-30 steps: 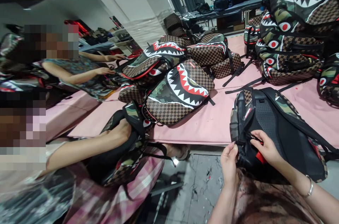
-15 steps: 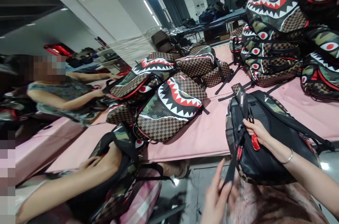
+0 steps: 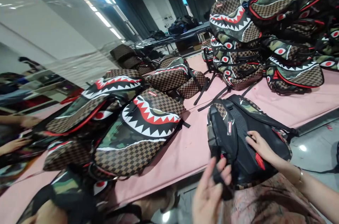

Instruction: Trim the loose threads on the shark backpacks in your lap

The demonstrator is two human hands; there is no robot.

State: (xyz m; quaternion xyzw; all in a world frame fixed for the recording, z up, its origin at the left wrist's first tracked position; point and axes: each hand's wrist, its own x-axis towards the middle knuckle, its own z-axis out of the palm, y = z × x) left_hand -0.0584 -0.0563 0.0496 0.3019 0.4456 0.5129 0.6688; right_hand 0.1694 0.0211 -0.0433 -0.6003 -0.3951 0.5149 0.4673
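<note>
A backpack [image 3: 241, 160] with a black padded back and checkered, camouflage sides lies back-up at the table's front edge, near my lap. My left hand [image 3: 205, 195], partly blurred, is at its near left side, fingers closed on a black shoulder strap [image 3: 224, 183]. Over the back panel, my right hand [image 3: 261, 146] is curled round red-handled thread snips [image 3: 260, 161]; the red part shows below the palm and the blades cannot be made out. Another shark-mouth backpack [image 3: 143, 146] lies front-up to the left.
The pink-covered table [image 3: 190, 132] runs across the view. Stacked backpacks [image 3: 238, 54] stand at the back right, with more bags [image 3: 169, 72] at the centre. At left, another person's arm [image 3: 13, 146] reaches among bags; a nearer co-worker's hand [image 3: 50, 213] is on a bag at lower left.
The view has swung to the right, so the table's bags appear further left. My right hand has shifted toward the near right of the back panel. My left hand stays at the strap.
</note>
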